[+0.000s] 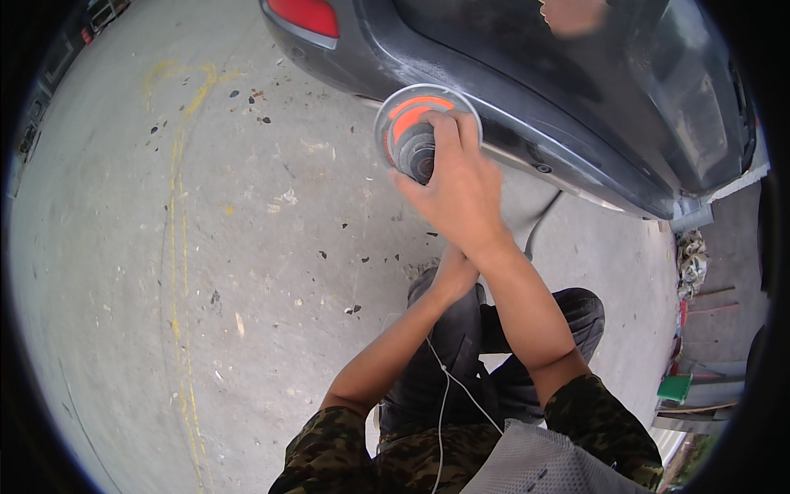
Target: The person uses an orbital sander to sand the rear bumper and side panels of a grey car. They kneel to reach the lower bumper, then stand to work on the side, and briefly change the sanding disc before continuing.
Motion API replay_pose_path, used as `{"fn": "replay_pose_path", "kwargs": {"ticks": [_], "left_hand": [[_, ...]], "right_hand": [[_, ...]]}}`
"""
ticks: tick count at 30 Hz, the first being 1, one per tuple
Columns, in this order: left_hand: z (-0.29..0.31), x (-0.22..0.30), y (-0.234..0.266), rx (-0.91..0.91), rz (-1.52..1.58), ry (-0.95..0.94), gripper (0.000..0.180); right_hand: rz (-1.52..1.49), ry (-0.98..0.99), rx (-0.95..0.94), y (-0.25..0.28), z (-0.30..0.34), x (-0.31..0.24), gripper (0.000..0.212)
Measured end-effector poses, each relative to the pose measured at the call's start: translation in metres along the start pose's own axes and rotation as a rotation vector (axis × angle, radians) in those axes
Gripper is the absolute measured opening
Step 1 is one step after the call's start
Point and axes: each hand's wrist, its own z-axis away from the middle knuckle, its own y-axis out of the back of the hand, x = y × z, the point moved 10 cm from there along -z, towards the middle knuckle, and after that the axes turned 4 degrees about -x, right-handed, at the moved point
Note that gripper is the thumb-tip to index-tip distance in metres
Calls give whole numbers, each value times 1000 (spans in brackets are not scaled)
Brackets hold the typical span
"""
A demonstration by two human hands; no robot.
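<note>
The right hand (465,189) is curled around the top of what looks like a palm sander (403,151), fingers hooked over toward 12 o'clock and thumb at about 8. The left hand (457,267) passes beneath the right wrist; most of it is hidden, so I cannot tell whether it grips anything.

The sander sits just above the middle of the view, against or very near the lower edge of a car's dark bumper (559,144); whether its pad touches is hidden. Its wide round rim looks rigid, and the body probably feels fairly heavy for its size, with vibration when powered. The dark, rounded body seems the best place to take hold, palm over the top; the rim is better left clear of fingers. Dust could make it slippery. The bumper's skin is likely stiff but easily scratched.

From the sander, a dark hose (541,224) lies toward 4 o'clock, though its connection is out of sight. A red tail light (306,15) is at 11 o'clock, a worn yellow line (174,214) on the concrete floor (271,239) toward 8, and a green container (675,389) far off toward 4.
</note>
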Motion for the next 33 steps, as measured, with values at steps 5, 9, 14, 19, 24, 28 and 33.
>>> {"fn": "replay_pose_path", "kwargs": {"ticks": [5,9,14,19,24,28,33], "left_hand": [[-3,-3,-3,-15,-6,18,44],[-3,-6,-1,15,11,13,44],[-7,0,7,21,-40,-17,43],[-7,8,12,1,-15,-24,42],[-5,14,11,36,40,-72,42],[-3,9,14,64,9,-44,43],[-1,11,17,40,-30,-103,40]], "right_hand": [[-38,-41,33,5,2,6,70],[-16,-21,3,2,-3,2,69],[11,45,18,1,-16,-15,66],[16,73,-10,0,-25,-26,62],[2,20,-102,-8,-26,-22,69],[3,26,-120,-14,-25,-24,69],[-11,78,-24,-8,-25,-30,64]]}}
